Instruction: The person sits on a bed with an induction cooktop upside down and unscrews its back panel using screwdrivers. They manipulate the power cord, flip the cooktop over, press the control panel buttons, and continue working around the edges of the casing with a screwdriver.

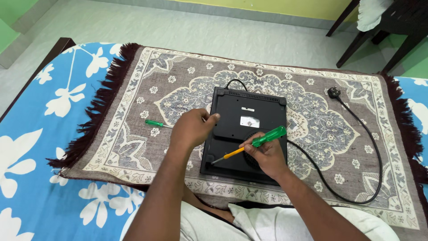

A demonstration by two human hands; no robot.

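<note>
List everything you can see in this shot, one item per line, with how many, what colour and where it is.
appliance: one, black, flat and square, lying underside up at the middle of the rug
power cord: one, black, looping from the appliance across the rug's right side
plug: one, black, on the rug at upper right
big screwdriver: one, green handle with orange shaft, tip at the appliance's near left corner
small screwdriver: one, green handle, on the rug left of the appliance
rug: one, grey-brown patterned with dark fringe, over the bedsheet
bedsheet: one, blue with white flowers
chair: one, dark wood, top right
left hand: steadies the appliance's left edge
right hand: grips the big screwdriver
</note>
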